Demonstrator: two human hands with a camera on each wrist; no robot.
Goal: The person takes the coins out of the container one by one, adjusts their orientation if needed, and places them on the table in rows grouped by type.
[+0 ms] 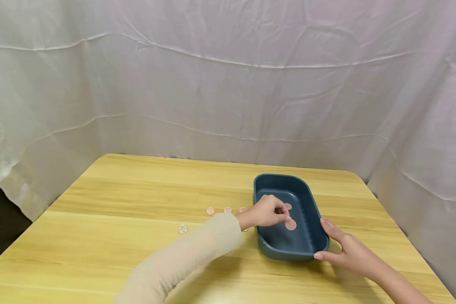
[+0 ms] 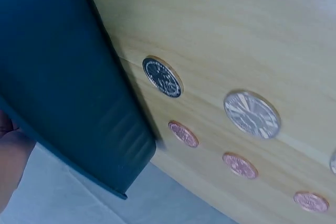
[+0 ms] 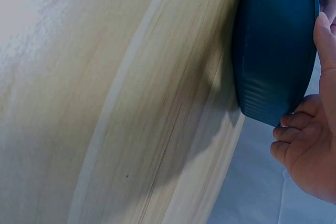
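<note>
A dark blue rectangular container point(image 1: 285, 256) with rounded corners stands on the table. My left hand point(image 1: 267, 211) reaches over its left side and pinches a copper-coloured coin point(image 1: 290, 225) at the fingertips, above the container's floor. Another copper-coloured coin point(image 1: 288, 206) shows inside, just beyond the fingers. My right hand point(image 1: 347, 249) grips the near right corner, thumb on the rim; in the right wrist view its fingers point(image 3: 296, 121) bend against the container's outer side. The left fingertips are hidden in the left wrist view.
Left of the container, several coins lie flat on the wooden table point(image 1: 118, 236): copper-coloured coins point(image 1: 210, 210) in a row and silvery coins point(image 2: 252, 114) nearer me. Pale cloth point(image 1: 228, 93) hangs behind the table and at both sides.
</note>
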